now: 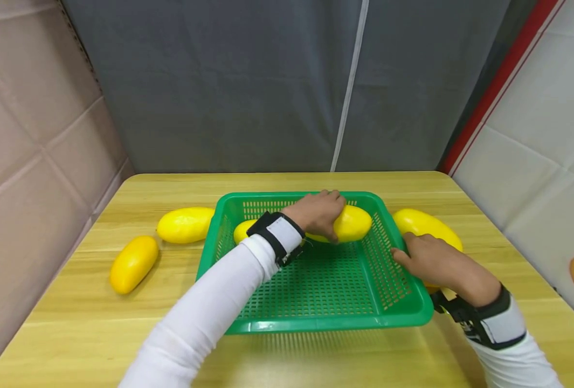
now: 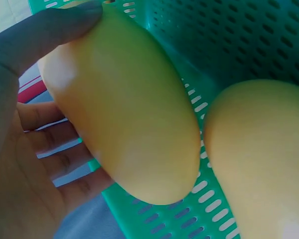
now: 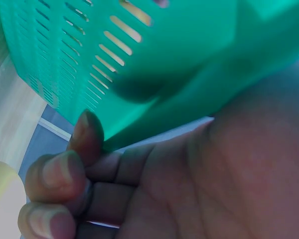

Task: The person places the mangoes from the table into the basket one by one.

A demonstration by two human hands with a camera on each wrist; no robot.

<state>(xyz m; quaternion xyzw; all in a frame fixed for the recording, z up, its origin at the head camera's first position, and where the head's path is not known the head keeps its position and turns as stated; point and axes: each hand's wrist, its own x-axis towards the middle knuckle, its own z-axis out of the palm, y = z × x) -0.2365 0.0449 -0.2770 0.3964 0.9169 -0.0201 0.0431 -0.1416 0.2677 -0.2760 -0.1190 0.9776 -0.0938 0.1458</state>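
My left hand [image 1: 319, 214] reaches into a green plastic basket [image 1: 323, 323] and holds a yellow mango [image 1: 354, 223] near the back wall. In the left wrist view the thumb lies over this mango [image 2: 129, 109], with the fingers along its other side. A second mango [image 2: 261, 149] sits beside it in the basket, mostly hidden by the left wrist in the head view. My right hand [image 1: 434, 261] grips the basket's right rim; in the right wrist view its fingers [image 3: 57, 172] curl at the rim.
Two mangoes lie on the wooden table [image 1: 97, 334] left of the basket: one farther back [image 1: 185, 225], one nearer [image 1: 134, 264]. Another mango [image 1: 427, 225] is at the right, partly behind the right hand. A grey curtain [image 1: 228, 91] hangs behind the table; walls stand at both sides.
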